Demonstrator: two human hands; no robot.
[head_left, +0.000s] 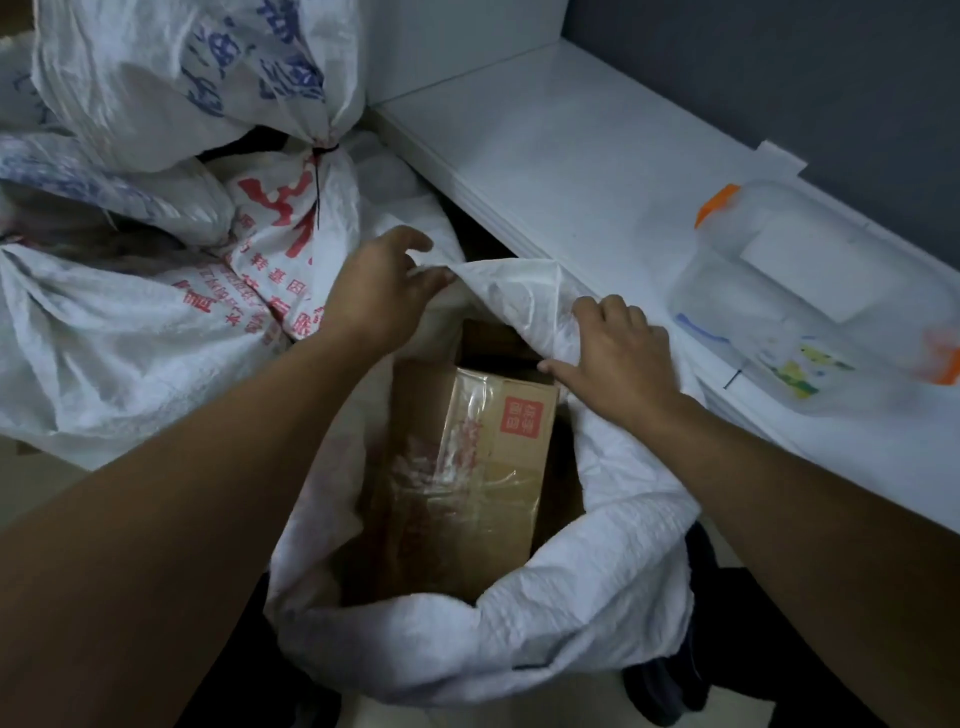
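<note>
Open sack: We find the white woven sack (519, 639) standing on the floor directly below us, between a pile of tied sacks and a counter. Its mouth is wide, and the rim is rolled outward on the near side.
Contents: A cardboard box (483, 467) stands on end inside and fills most of the mouth. Clear tape (462, 431) runs down its face, and a red label (522, 414) sits near its top edge.
Left hand: The left hand (384, 291) pinches the far edge of the rim between thumb and fingers, lifting it into a peak. We judge this raises the cloth clear of the box top.
Right hand: The right hand (618, 358) has its fingers curled over the right side of the rim, bunching the cloth, with the thumb stretched toward the box. We judge this grip draws that side up and inward.
Step in hand: In our judgement the mouth is being gathered over the box for closing. The near rim lies slack and low, so the gather is not yet made.
Neighbouring sacks: A red-printed sack (156, 332) and a blue-printed sack (171, 78) lie to the left. A black tie (318, 171) cinches a neck between them, which suggests the finish intended here.
Counter: The white counter (571, 171) runs along the right, just beside the open sack. A clear container (810, 291) with an orange clip (717, 205) rests on it, apart from both hands.
Risk: The box corners may snag the cloth as it closes.
</note>
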